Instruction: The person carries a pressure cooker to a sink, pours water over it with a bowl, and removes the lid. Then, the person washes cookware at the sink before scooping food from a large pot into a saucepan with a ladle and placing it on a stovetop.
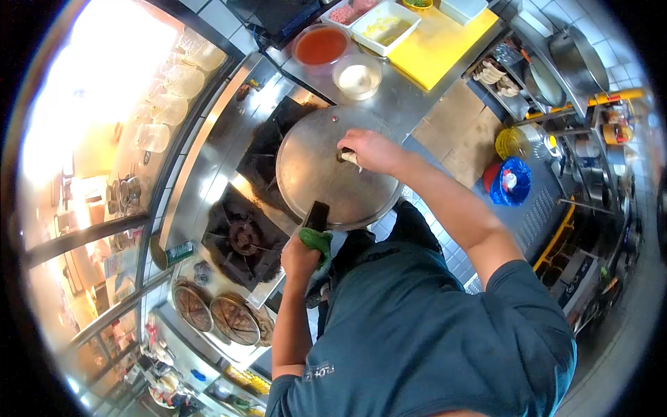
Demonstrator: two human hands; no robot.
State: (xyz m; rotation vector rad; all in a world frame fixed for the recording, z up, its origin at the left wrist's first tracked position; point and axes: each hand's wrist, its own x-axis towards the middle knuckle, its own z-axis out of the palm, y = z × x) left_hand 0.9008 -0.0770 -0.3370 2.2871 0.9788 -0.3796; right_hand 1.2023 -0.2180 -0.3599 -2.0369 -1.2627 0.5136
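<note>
A large round metal lid (313, 153) covers a pan over the stove. My right hand (372, 149) is closed around the lid's knob, with a small piece of whitish cloth (351, 159) at the fingers. From the near side of the pan a dark handle (317, 215) sticks out toward me. My left hand (300, 257) is closed at the lower end of this handle, with a bunched green cloth (317, 240) in its grip. What lies under the lid is hidden.
A gas burner (243, 236) sits left of the pan. Beyond it stand a bowl of red liquid (321, 46), a bowl of white contents (357, 76), and a yellow cutting board (445, 45). A blue-lined bin (511, 182) is on the right, near shelves of pots.
</note>
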